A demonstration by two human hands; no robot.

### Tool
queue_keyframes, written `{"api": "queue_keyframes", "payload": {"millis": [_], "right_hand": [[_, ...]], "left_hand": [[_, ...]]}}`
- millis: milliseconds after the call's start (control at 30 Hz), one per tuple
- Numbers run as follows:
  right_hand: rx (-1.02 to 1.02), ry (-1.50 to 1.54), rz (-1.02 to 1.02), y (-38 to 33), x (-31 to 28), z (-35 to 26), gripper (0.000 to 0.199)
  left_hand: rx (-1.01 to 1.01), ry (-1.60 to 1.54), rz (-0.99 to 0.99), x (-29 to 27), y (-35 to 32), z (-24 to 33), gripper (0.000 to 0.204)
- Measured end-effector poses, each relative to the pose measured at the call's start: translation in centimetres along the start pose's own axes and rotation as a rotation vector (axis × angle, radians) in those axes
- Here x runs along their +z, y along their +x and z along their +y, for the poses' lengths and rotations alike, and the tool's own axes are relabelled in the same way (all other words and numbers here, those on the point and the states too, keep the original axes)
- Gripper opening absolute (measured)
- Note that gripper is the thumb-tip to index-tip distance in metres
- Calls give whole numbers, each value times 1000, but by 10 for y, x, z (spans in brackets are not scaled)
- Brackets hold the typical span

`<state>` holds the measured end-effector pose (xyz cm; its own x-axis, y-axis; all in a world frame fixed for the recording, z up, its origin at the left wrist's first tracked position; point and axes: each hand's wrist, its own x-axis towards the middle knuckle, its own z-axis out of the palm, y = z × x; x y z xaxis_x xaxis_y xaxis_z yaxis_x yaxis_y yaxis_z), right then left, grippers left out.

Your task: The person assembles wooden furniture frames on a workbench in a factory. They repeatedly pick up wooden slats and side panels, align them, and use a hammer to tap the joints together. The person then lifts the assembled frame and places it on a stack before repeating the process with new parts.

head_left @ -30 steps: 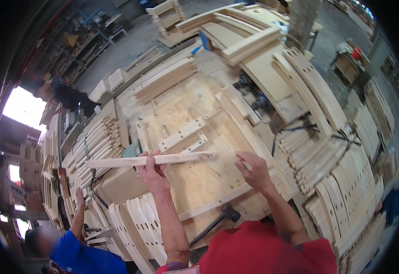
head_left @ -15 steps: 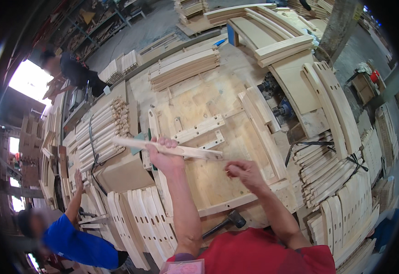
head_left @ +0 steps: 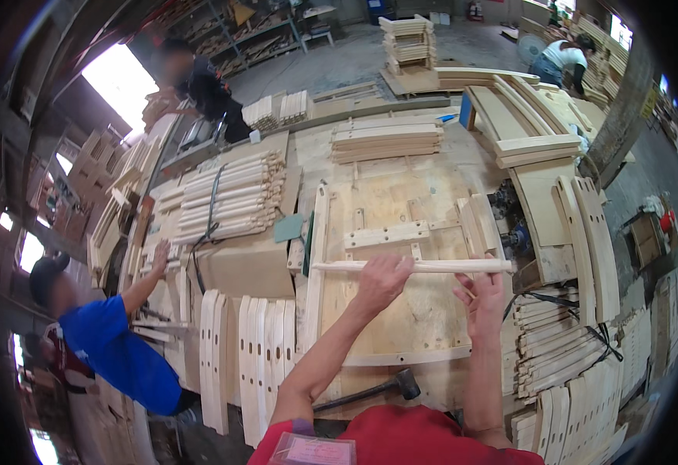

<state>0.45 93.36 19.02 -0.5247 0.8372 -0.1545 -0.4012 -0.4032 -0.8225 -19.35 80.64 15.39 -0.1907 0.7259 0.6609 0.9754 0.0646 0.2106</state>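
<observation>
A long, slender pale wooden rail (head_left: pixel 443 266) lies level across the space above the workbench. My left hand (head_left: pixel 384 280) is closed around it left of its middle. Near its right end, my right hand (head_left: pixel 481 298) has its fingers curled up against the rail, partly hidden by it. Whether a small piece is also in those fingers, I cannot make out. Under the rail is a plywood jig board (head_left: pixel 370 325) with a drilled wooden block (head_left: pixel 386 235) fixed on it. A black mallet (head_left: pixel 408 384) rests at the bench's near edge.
Bundled spindles (head_left: pixel 234 198) lie at the left, with slotted slats (head_left: pixel 265 341) nearer me. Stacked boards (head_left: pixel 385 141) sit at the back. Another strapped bundle (head_left: pixel 552 333) is at the right. A person in blue (head_left: pixel 122 353) works at the left, another in dark clothes (head_left: pixel 213 93) farther back.
The rail has swung from slanting to level and moved right. My right hand has risen from below it to its right end. The view has shifted leftward and up.
</observation>
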Motion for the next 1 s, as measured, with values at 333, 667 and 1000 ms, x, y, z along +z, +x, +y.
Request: {"api": "queue_keyframes", "payload": {"millis": [333, 667, 1000], "right_hand": [[142, 213, 113, 30, -81, 56, 42], [165, 190, 119, 39, -86, 75, 33], [75, 231, 43, 29, -90, 70, 31]], "left_hand": [[58, 10, -35, 60, -27, 1, 52], [-20, -31, -80, 72, -36, -11, 44], [-13, -97, -139, 63, -24, -15, 54]]}}
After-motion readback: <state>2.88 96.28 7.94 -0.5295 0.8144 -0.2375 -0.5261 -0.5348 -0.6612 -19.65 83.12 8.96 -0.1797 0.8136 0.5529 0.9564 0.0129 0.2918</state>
